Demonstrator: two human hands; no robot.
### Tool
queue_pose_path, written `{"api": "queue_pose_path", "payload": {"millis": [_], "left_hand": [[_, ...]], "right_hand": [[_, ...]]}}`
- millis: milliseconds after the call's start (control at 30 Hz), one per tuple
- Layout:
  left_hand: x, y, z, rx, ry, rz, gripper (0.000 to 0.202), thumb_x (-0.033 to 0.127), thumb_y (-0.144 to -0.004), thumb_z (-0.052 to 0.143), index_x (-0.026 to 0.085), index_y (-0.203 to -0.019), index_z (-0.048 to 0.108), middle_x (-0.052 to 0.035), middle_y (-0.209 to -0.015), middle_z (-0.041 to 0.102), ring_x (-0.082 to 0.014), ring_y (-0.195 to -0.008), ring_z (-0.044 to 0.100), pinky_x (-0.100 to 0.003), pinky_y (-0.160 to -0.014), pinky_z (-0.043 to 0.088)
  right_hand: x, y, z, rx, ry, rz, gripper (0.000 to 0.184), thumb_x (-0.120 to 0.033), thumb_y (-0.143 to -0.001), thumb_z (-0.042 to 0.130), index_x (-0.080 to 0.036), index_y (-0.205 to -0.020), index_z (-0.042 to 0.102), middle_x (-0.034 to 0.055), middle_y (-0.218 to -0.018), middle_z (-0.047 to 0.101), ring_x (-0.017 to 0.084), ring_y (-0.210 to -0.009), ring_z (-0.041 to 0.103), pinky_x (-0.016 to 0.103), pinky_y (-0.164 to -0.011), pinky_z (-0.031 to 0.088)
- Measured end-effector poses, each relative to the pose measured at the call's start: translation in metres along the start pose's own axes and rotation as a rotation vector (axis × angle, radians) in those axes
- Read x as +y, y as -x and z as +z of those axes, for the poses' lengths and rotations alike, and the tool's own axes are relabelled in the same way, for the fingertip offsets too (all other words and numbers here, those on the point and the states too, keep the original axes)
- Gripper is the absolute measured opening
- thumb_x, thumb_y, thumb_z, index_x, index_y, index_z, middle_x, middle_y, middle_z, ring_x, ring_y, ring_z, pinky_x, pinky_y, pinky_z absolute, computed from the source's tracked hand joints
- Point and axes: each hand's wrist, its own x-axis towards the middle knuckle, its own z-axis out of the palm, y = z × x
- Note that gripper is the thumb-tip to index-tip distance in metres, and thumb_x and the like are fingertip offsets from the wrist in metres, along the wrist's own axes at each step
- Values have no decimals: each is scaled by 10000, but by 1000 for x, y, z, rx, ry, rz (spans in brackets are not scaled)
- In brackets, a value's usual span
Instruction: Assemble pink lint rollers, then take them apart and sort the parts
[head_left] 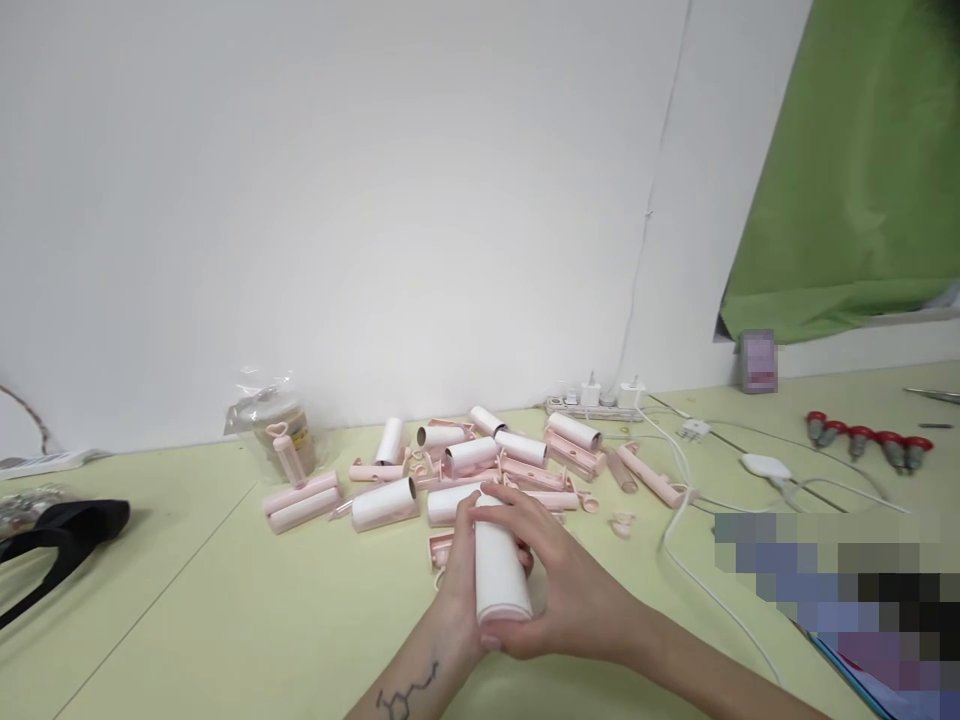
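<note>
Both hands are closed around a white lint roller roll point(501, 565), standing tilted just above the table's near side, with a pale pink rim at its near end. My left hand point(459, 590) grips its left side, its fingers mostly hidden behind the roll. My right hand point(559, 575) wraps the right side, fingers over the far end and thumb at the near end. Just beyond lie several loose white rolls point(384, 503) and pink plastic roller cases point(574, 455). A pink case with a ring point(440, 550) lies partly hidden by my left hand.
A clear bag with a jar point(289, 415) stands back left, beside a pink handle piece point(287, 455). A power strip point(592, 410) and white cables point(705, 580) run along the right. Red-topped pieces point(859, 440) lie far right, a black strap point(75, 530) far left.
</note>
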Motion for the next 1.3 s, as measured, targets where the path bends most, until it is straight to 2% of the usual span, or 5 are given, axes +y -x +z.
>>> {"api": "queue_pose_path", "payload": {"millis": [200,367,533,900,1300], "left_hand": [[-2,17,-2,-61,-162,20,382,538,-700,531,174,-810,569,13,-544,547,-133,-495,539,-222,-490,417],[-1,27,-27,-33,-144,152,361,518,-746,485,162,-764,542,31,-511,498,-78,-370,445,-172,-347,346],[42,40,-40,-91,11,349,289,407,-853,340,172,-775,489,27,-584,484,-45,-363,409,-131,-318,341],[59,39,-50,-63,167,325,273,365,-866,310,150,-784,455,18,-589,479,-46,-391,429,-124,-342,382],[63,41,-51,-78,176,360,249,375,-851,343,168,-839,480,15,-584,486,-55,-385,438,-130,-343,384]], "right_hand": [[-5,2,8,131,265,-229,709,-357,-604,657,-237,-1235,356,88,-1339,286,283,-1252,169,431,-997,210],[-5,-2,4,-30,113,-150,962,-481,-552,687,-235,-1322,164,108,-1385,159,276,-1248,207,357,-914,351],[3,-13,-5,-52,272,-187,239,-206,-846,401,-214,-1064,499,58,-1022,558,185,-990,468,326,-840,364],[21,-45,60,-360,756,-456,173,-80,-731,490,-136,-851,600,96,-866,581,220,-838,483,323,-727,341],[32,-74,41,-246,809,-279,174,-130,-822,429,-142,-827,602,74,-819,592,208,-804,516,310,-651,337]]}}
